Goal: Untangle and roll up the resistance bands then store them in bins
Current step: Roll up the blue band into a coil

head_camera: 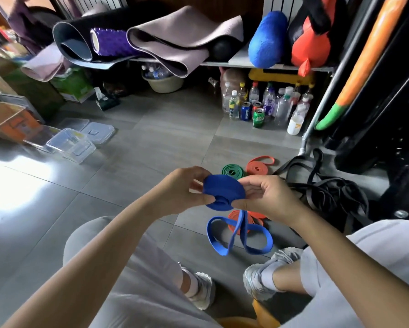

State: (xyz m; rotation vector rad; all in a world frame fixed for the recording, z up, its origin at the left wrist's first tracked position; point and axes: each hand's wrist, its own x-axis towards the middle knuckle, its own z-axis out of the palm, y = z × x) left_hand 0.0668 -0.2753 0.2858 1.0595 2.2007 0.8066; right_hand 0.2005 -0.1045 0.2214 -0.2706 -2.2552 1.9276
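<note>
The blue roll [222,191] is held between both hands: the left hand [184,190] pinches its 9 o'clock edge and the right hand [269,197] curls round its 3 o'clock edge. The tail [240,235] hangs toward 6 o'clock, its long axis running down to loose loops on the floor [151,150] — so further winding likely draws it upward, with both hands equally near.

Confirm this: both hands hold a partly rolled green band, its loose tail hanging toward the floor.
Wrong colour. In the head view the left hand and right hand hold a partly rolled blue band, not green; its loose tail does hang toward the floor.
</note>
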